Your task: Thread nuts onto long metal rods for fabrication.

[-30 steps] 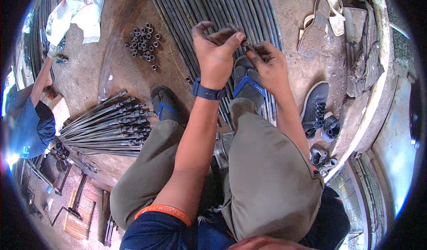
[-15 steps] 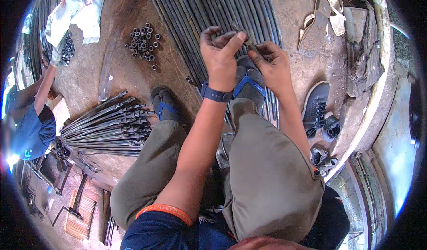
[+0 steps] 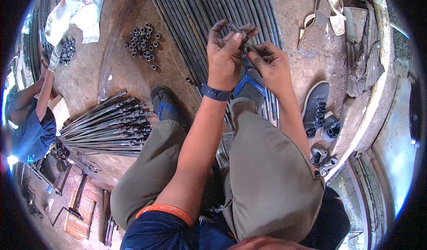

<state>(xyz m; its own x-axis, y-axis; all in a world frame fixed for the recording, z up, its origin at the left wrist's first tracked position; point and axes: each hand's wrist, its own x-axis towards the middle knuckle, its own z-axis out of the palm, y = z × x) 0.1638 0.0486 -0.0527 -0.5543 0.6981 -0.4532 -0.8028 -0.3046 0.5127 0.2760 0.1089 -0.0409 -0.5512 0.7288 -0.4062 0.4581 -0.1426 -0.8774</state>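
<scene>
A dark metal rod with a threaded tip (image 3: 233, 27) slants up between my hands, above the long bundle of rods. My left hand (image 3: 222, 60), with a dark wristband, closes thumb and fingers around the rod just below its thread. What looks like a nut sits under those fingertips, mostly hidden. Lower on the same rod, my right hand (image 3: 272, 67) pinches it between thumb and fingers. Dark smudges cover the fingers of both hands. Beneath them lie many long dark rods (image 3: 200, 14) side by side, with my sandaled right foot (image 3: 251, 83) close by.
Loose nuts (image 3: 144, 40) lie on the floor to the left. Below them is a fanned stack of rods with fitted ends (image 3: 111, 127). A co-worker's gloved hand (image 3: 55, 56) is beside another nut pile (image 3: 67, 52). Sandals (image 3: 316, 25) and a shoe (image 3: 316, 101) lie right.
My left hand has shifted slightly right and its fingers have changed position around the rod near the thread. My right hand stays nearly in place. The co-worker's arm has moved slightly.
</scene>
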